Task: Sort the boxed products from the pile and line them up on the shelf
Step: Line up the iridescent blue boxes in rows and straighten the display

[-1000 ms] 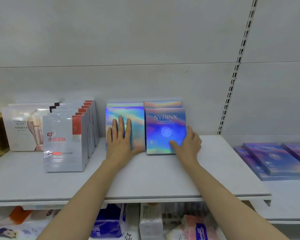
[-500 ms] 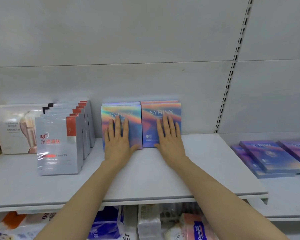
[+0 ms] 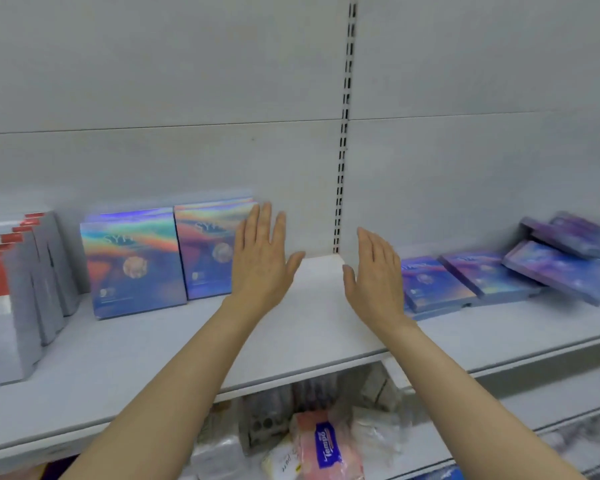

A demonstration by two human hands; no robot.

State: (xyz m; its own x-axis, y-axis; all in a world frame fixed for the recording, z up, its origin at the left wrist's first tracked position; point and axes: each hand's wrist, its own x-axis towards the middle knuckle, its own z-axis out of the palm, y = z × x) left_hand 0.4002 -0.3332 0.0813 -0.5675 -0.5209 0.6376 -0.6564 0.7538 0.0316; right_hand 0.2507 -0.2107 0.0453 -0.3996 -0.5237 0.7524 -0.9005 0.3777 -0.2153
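Two rows of iridescent boxes stand upright at the back of the white shelf (image 3: 153,348), the left row (image 3: 132,265) beside the right row (image 3: 208,251). My left hand (image 3: 262,261) hovers flat with straight fingers in front of the right row's edge, holding nothing. My right hand (image 3: 374,271) is also flat and empty, raised above the shelf's right end. A loose pile of purple-blue boxes (image 3: 499,275) lies flat and overlapping on the neighbouring shelf to the right, just beyond my right hand.
Grey boxes with red corners (image 3: 21,292) stand in a row at the left. A slotted upright (image 3: 343,150) splits the back wall. Tissue packs (image 3: 326,448) and other packets fill the shelf below.
Both hands have come off the fronts of the upright iridescent boxes and moved right. The view has swung right, bringing the pile of flat boxes into sight.
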